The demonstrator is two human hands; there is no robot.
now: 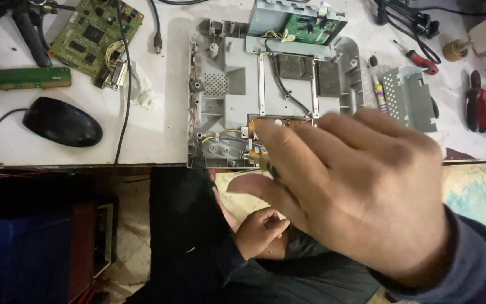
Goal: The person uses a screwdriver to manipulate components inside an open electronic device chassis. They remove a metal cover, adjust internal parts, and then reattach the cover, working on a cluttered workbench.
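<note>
A grey plastic device chassis (226,84) lies open on the white table, with wires and a brown circuit board (265,121) at its near edge. My right hand (355,191) hovers close to the camera over that near edge, fingers together pointing left and thumb below. A small yellowish and dark part (266,162) shows between the fingers and thumb; whether the hand grips it is unclear. My left hand (260,228) rests curled on my lap below the table edge, with nothing seen in it.
A green circuit board (94,34), a long green strip board (21,78) and a black mouse (63,122) lie on the left. On the right are a perforated metal bracket (409,95), a red-handled screwdriver (423,61) and red pliers (477,101). A blue bin (29,253) stands on the floor.
</note>
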